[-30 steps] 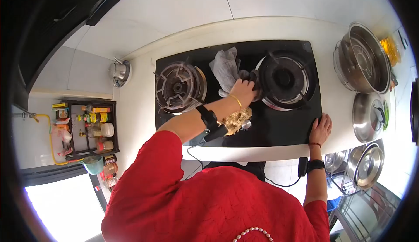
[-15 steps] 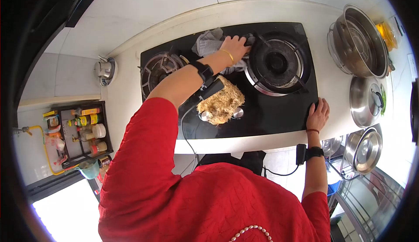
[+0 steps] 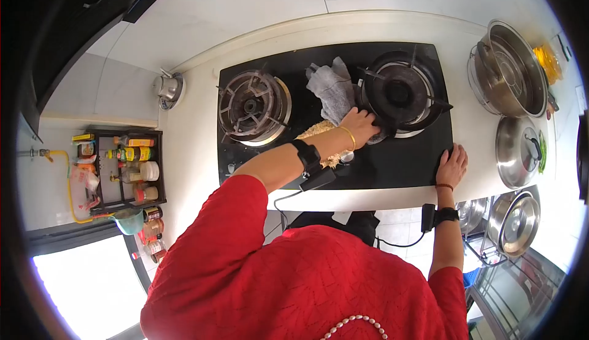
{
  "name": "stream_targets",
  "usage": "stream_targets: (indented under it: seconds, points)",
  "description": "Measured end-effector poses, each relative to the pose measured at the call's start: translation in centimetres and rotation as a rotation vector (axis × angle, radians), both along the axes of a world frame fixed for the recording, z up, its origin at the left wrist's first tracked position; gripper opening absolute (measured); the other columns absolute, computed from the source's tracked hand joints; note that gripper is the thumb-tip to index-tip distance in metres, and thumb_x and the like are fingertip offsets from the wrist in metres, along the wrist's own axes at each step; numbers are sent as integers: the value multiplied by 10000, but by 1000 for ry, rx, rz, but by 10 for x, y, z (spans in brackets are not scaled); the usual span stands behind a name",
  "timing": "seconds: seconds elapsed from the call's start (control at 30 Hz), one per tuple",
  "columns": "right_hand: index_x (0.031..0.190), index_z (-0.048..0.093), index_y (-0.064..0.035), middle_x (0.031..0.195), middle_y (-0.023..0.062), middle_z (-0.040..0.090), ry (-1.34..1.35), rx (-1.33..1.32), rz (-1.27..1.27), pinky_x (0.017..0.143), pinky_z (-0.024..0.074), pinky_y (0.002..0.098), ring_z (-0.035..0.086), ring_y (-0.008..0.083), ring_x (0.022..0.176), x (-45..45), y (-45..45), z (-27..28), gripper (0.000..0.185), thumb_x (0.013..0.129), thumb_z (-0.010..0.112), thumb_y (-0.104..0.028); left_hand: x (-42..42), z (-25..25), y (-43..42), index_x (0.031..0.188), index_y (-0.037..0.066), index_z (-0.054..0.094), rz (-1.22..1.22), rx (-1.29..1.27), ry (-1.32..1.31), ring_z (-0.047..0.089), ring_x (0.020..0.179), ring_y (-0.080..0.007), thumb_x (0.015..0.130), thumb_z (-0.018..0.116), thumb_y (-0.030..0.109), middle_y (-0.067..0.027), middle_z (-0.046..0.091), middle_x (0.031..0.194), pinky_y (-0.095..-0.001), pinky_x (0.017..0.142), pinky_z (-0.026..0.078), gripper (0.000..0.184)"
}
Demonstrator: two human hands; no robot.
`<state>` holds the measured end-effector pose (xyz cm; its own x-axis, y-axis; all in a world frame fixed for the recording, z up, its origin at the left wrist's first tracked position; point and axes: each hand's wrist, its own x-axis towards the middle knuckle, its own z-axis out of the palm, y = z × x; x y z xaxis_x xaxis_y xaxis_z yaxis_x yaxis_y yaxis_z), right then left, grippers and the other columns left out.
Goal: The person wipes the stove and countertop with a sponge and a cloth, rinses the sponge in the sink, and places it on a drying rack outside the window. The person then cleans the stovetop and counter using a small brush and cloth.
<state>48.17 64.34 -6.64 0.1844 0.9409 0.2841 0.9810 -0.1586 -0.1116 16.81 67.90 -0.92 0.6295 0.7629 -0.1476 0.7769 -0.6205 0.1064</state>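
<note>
My left hand is closed on a grey cloth, pressing it to the black glass stovetop beside the right burner. The rest of the cloth trails away toward the back of the stove. Under my left forearm lies a tan, shaggy piece, partly hidden, near a silver control knob. My right hand rests with fingers stretched out on the stove's front right corner and the pale counter, holding nothing.
A left burner with a metal pan support stands on the stove. On the right are a deep steel pot and a glass-and-steel lid. A small metal pot sits at far left, above a rack of bottles.
My left hand has moved with the cloth from behind the right burner's left side toward the front. The right burner's black pan support looks slightly turned. My right hand stays at the corner.
</note>
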Motion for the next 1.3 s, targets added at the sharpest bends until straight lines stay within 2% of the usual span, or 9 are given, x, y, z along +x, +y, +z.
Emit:
stream_targets:
  seconds: [0.13, 0.2, 0.3, 0.6, 0.8, 0.97, 1.1, 1.23, 1.3]
  points:
    - [1164, 468, -140, 1212, 50, 454, 1, 26, 17, 938, 334, 412, 371, 257, 1171, 7, 0, -10, 354, 842, 487, -286, -35, 19, 28, 1033, 237, 587, -118, -245, -32, 485, 945, -239, 651, 586, 117, -58, 513, 911, -372, 724, 369, 401]
    - [1162, 470, -140, 1210, 51, 455, 15, 16, 5, 939, 334, 411, 371, 260, 1170, 3, 1, -5, 354, 840, 489, -287, -52, 29, 36, 1082, 238, 564, 176, -113, -24, 486, 945, -243, 644, 595, 116, -70, 504, 929, -381, 728, 376, 456]
    - [1159, 472, -136, 1211, 53, 454, 9, 15, -4, 942, 333, 409, 369, 265, 1171, 2, -1, -3, 356, 838, 492, -288, -48, 16, 32, 1103, 245, 551, 256, 47, 30, 488, 944, -243, 650, 599, 119, -76, 498, 946, -371, 727, 371, 473]
    - [1171, 470, -141, 1239, 54, 437, 22, -39, -36, 952, 318, 412, 355, 268, 1185, 1, 0, -3, 364, 843, 478, -299, 23, 13, 4, 977, 168, 608, 124, -130, 65, 503, 921, -237, 672, 565, 129, -78, 544, 951, -368, 720, 360, 310]
    - [1166, 473, -146, 1240, 47, 435, 51, -28, -31, 956, 312, 413, 348, 257, 1190, 5, 1, -8, 364, 837, 488, -300, 16, 21, -39, 941, 156, 597, -59, 5, -147, 495, 840, -219, 677, 550, 120, -44, 498, 845, -360, 699, 347, 271]
    - [1164, 471, -140, 1221, 55, 446, 32, -11, -17, 945, 326, 413, 370, 264, 1171, 3, 0, -3, 371, 831, 496, -301, 10, 15, -30, 955, 104, 567, 317, 301, -151, 483, 830, -210, 720, 504, 107, -46, 486, 826, -346, 680, 343, 244]
    - [1157, 478, -140, 1213, 53, 452, 12, -7, -30, 940, 330, 413, 372, 262, 1168, 2, -1, -3, 366, 830, 497, -301, 52, -10, -21, 955, 111, 593, 315, 178, -35, 485, 848, -216, 734, 492, 126, -58, 511, 863, -344, 695, 343, 243]
    - [1151, 484, -140, 1212, 53, 452, 25, -7, -26, 938, 331, 411, 373, 261, 1167, 0, -1, -3, 358, 832, 493, -301, 31, 2, -29, 946, 161, 589, -37, 124, -160, 484, 845, -205, 731, 491, 128, -40, 504, 872, -340, 689, 339, 239]
    - [1151, 485, -140, 1212, 55, 452, 30, -3, -23, 938, 331, 410, 373, 262, 1167, 2, 2, -1, 356, 833, 489, -301, 17, 9, -39, 956, 160, 586, -18, 147, -201, 482, 834, -201, 728, 497, 131, -40, 497, 863, -340, 684, 338, 246]
